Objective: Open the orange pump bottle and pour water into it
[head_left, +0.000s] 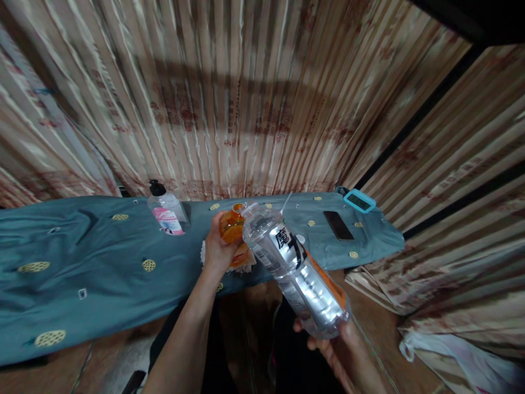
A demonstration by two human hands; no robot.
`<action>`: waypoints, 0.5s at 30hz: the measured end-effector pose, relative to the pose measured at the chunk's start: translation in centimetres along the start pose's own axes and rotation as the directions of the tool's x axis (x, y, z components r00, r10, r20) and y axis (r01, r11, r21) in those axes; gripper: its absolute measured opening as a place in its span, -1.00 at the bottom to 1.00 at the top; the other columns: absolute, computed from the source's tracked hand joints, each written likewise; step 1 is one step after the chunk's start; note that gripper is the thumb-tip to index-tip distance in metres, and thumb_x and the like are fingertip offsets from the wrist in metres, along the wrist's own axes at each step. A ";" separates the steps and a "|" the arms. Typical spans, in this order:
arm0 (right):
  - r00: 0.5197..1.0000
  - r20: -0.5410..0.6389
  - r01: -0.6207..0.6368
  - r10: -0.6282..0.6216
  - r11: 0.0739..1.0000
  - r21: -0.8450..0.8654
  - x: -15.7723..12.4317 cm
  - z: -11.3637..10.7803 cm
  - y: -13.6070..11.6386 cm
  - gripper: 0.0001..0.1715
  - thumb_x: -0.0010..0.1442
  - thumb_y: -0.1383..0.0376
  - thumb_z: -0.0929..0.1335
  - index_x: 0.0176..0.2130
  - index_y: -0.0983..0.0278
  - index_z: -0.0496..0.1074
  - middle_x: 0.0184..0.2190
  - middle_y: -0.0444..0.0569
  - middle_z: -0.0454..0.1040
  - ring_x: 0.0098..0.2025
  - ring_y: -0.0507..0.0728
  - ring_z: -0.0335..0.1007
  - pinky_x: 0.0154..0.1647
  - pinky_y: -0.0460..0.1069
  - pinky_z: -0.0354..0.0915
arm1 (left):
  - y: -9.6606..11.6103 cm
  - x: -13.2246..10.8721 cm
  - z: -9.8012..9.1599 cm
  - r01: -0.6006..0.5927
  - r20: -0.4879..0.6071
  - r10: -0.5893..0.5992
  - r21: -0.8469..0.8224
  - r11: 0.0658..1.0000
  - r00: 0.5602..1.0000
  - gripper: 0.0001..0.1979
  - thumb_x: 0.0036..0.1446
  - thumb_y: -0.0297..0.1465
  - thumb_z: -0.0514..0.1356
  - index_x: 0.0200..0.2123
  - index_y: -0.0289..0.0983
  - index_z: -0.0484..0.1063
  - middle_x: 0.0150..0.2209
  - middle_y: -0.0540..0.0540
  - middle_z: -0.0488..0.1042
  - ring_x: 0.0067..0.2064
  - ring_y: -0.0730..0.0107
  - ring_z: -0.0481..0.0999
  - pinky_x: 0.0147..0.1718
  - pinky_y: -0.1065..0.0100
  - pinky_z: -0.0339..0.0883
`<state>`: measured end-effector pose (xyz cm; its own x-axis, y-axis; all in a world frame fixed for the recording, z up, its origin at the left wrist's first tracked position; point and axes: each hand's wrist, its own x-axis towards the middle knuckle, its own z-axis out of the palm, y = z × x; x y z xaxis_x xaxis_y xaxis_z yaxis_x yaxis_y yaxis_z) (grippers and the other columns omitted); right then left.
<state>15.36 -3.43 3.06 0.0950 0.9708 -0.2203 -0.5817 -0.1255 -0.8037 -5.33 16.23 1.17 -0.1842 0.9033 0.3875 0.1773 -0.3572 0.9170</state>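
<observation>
My left hand (216, 242) is wrapped round an orange translucent bottle (232, 229), held upright with its mouth open, above a small white cloth (251, 264) on the table. In my right hand (328, 342) is the base of a large clear bottle (295, 268) with a silver and orange label. The large bottle is tilted, its neck up at the left against the orange bottle's mouth. Whether liquid is flowing between them I cannot tell.
The narrow table has a green cloth (102, 241) with pineapple prints. A pump bottle (168, 212) stands at the left. A dark phone (338, 225) and a blue-framed device (359, 201) lie at the right. Curtains (229, 98) hang behind; a white bag (459, 350) is lower right.
</observation>
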 end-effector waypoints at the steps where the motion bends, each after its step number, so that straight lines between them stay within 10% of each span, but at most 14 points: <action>1: 1.000 0.010 -0.002 0.002 1.000 -0.007 0.0 0.1 -0.1 -0.49 -0.01 0.03 0.53 -0.07 0.09 0.50 -0.21 -0.03 0.67 -0.27 0.20 0.64 -0.42 -0.06 0.51 | -0.1 0.0 0.0 -0.001 0.000 0.001 0.002 1.000 1.000 -0.36 -0.22 -0.38 0.35 0.01 -0.21 0.28 -0.08 -0.09 0.52 -0.08 0.24 0.54 -0.05 0.20 0.42; 15: 0.995 -0.097 0.016 -0.018 0.999 -0.028 -0.4 0.8 -0.4 -0.49 -0.10 -0.02 0.56 -0.17 0.11 0.52 -0.26 -0.06 0.68 -0.33 0.17 0.64 -0.45 -0.09 0.49 | -0.4 0.0 0.2 -0.005 -0.006 0.005 -0.021 1.000 1.000 -0.35 -0.23 -0.39 0.35 0.01 -0.22 0.29 -0.08 -0.09 0.51 -0.09 0.25 0.54 -0.05 0.20 0.41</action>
<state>14.91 -3.64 3.94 0.1836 0.9485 -0.2580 -0.5576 -0.1157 -0.8220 -5.25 16.44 0.79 -0.1894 0.8999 0.3930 0.1584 -0.3670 0.9167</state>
